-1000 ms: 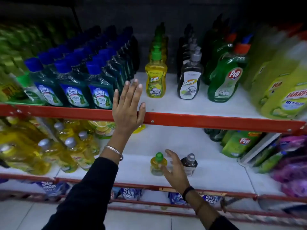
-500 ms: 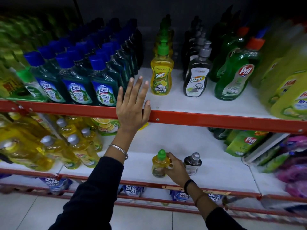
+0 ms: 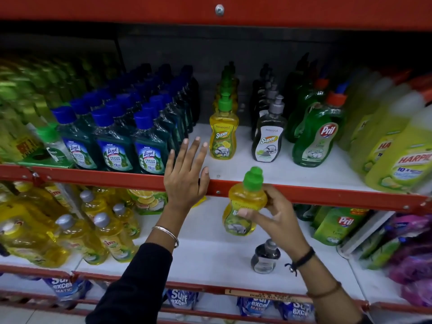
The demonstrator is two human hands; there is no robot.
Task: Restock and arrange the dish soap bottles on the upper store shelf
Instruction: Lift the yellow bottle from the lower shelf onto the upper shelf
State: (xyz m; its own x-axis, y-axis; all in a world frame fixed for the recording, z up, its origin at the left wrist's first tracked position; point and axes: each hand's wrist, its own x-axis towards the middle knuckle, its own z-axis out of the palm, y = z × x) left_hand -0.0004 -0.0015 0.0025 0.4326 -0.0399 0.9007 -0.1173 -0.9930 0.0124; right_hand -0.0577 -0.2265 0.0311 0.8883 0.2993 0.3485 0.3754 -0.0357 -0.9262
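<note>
White upper shelf [image 3: 268,174] with red edge, rows of soap bottles [image 3: 224,134].

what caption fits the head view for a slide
Right hand lifts a yellow bottle toward the upper shelf; left hand rests open on its edge.

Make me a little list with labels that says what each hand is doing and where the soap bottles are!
left hand: left hand open, fingers spread, palm against the red metal edge of the upper shelf
right hand: right hand holds a small yellow plastic soap bottle with a green cap, lifted in front of the shelf edge
upper shelf: a row of matching yellow pump bottles, beside it a row of dark grey-capped pump bottles
lower shelf: one small dark bottle with a grey cap standing alone
</note>
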